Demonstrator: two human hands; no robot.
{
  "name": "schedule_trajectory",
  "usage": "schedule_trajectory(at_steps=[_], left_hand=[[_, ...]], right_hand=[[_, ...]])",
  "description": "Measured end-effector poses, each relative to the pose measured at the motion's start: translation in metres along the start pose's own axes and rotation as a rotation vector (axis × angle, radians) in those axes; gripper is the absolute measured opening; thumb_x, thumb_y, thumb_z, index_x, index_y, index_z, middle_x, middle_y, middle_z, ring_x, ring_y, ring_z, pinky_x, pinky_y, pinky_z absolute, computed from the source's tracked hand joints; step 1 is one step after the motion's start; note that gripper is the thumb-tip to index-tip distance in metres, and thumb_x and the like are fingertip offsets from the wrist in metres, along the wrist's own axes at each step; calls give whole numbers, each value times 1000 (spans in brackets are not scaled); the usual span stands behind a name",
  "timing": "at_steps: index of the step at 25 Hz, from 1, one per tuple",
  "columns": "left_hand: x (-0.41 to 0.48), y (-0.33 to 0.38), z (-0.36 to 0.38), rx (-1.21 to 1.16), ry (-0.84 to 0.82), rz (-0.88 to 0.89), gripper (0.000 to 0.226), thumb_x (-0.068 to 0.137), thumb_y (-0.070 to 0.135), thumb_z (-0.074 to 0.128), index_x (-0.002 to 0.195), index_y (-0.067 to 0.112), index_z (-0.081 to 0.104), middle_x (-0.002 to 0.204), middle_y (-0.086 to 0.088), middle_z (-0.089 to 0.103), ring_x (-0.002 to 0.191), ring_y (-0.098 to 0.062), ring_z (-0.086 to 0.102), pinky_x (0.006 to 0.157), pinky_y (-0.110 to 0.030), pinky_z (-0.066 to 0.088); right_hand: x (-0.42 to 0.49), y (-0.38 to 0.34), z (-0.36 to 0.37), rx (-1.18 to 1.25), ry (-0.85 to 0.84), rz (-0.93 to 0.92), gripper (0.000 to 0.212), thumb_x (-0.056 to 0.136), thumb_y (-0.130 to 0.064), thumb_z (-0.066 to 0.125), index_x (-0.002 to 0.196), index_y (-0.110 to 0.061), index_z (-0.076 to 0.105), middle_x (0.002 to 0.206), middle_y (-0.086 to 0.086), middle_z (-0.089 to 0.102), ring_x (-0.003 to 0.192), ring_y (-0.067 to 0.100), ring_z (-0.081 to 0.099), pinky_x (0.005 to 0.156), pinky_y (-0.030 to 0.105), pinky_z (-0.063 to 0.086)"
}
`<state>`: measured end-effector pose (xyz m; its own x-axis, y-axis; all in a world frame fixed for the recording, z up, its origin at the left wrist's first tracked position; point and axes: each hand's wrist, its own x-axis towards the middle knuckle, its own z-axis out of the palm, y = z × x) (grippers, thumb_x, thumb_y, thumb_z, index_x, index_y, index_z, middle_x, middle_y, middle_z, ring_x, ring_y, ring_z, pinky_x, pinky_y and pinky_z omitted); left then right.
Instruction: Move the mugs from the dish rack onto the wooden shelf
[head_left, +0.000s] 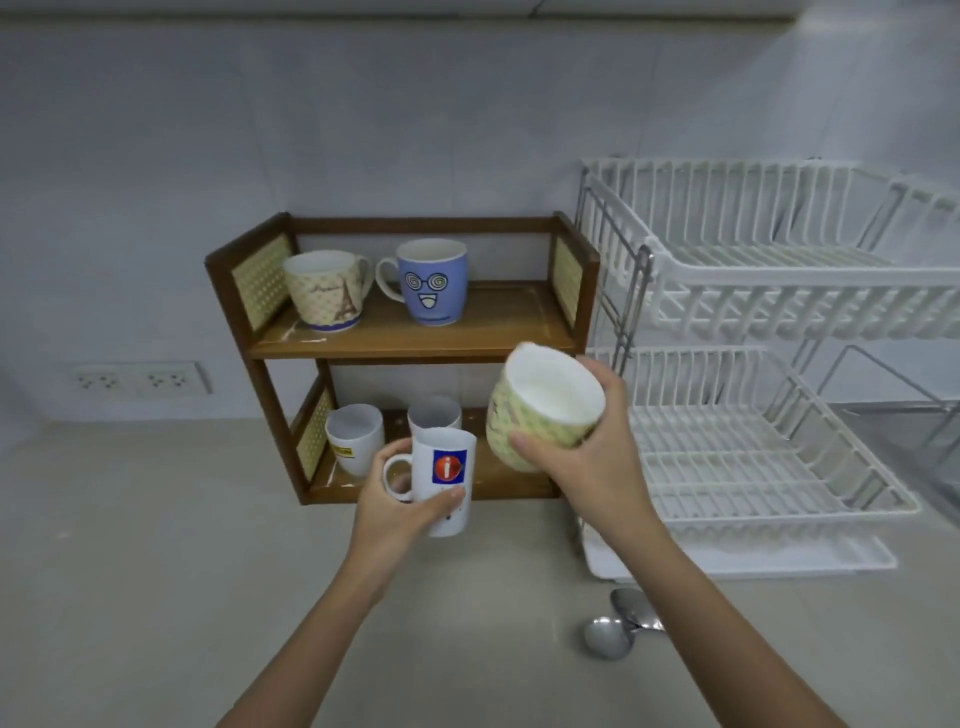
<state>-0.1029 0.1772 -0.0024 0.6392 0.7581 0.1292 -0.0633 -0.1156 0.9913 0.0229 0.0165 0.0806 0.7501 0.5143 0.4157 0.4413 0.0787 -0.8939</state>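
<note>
My left hand (402, 501) grips a tall white mug with a red and blue logo (447, 486), held upright in front of the lower level of the wooden shelf (415, 343). A yellow-green patterned mug (540, 415) is tilted in my right hand (587, 452), its white inside facing me, between the shelf and the white two-tier dish rack (769, 291). On the top level stand a cream Eiffel Tower mug (324, 291) and a blue cartoon-face mug (431, 283). Two white mugs (356, 439) (434, 415) sit on the lower level. Both rack tiers show no mugs.
Metal spoons (621, 626) lie on the beige counter in front of the rack's drip tray (857, 556). A wall socket strip (137, 382) sits left of the shelf. A steel sink edge (935, 467) shows at the far right.
</note>
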Motion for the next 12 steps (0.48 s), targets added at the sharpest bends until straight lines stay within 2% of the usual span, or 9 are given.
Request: schedule_trajectory(at_steps=[2,3,5,7,10,12], left_hand=[[12,-6,-3,31,1,-5,72,54,22,91,112,36,52,100,13,67,86,3,68,57,-16,56],[18,-9,-3,46,0,-11,73,55,21,91,114,35,50,102,13,66,84,5,67,56,-15,55],[32,-13,-3,74,4,-18,78,57,21,91,119,33,46,102,11,64,81,5,67,54,-14,54],[46,-16,-3,141,1,-32,82,57,27,91,122,38,42,101,15,62,80,-2,67,51,-13,53],[65,-19,-4,274,-54,-27,87,57,31,90,121,51,35,99,26,55,86,1,59,48,-9,49],[77,-23,-3,345,-111,-24,88,56,32,90,118,55,33,97,29,54,89,0,58,58,-11,49]], right_hand=[[40,-10,26,-46,39,-29,94,50,-44,84,127,-39,32,110,-34,45,106,-15,47,73,0,45],[64,-13,35,-78,74,-35,95,53,-40,86,129,-34,31,112,-26,47,105,-8,49,74,2,43],[112,-14,47,-150,177,-13,95,57,-32,89,132,-21,31,123,-3,52,113,13,52,83,18,45],[154,-11,55,-257,256,39,98,58,-32,89,135,-12,32,132,11,50,122,28,49,94,34,46],[192,4,60,-357,248,135,101,60,-34,87,139,-9,28,133,16,51,124,32,49,100,40,45],[204,17,65,-349,221,160,101,61,-33,86,139,-9,26,132,16,52,123,31,50,100,40,46]])
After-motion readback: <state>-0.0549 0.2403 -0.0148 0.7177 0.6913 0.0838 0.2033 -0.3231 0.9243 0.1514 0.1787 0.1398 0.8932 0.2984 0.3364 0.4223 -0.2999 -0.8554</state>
